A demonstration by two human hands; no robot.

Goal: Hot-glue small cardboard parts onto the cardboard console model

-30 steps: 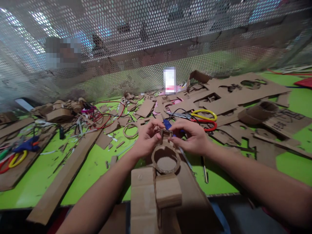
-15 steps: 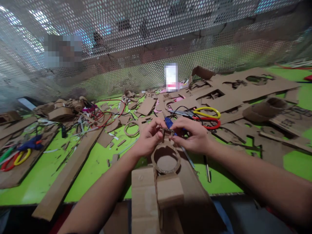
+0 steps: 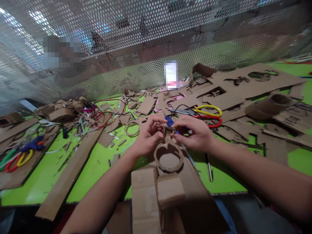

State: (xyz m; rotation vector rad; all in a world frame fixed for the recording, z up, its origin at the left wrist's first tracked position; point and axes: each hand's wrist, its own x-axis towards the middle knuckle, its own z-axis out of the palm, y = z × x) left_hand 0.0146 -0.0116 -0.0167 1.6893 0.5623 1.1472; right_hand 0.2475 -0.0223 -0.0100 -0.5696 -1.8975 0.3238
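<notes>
Green table [image 3: 96, 165], perforated screen [image 3: 122, 65], held cardboard piece [image 3: 169, 130]

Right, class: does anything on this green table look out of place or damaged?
Yes: the long cardboard strip on the left juts past the near edge of the green table, where it might get bumped. Cardboard scraps also lie strewn untidily beside it.

Perforated screen [image 3: 136, 58] behind green table [image 3: 97, 165]

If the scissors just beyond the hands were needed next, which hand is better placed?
The right hand, probably: the scissors lie just beyond it, on its side, while the left hand sits farther away.
</notes>
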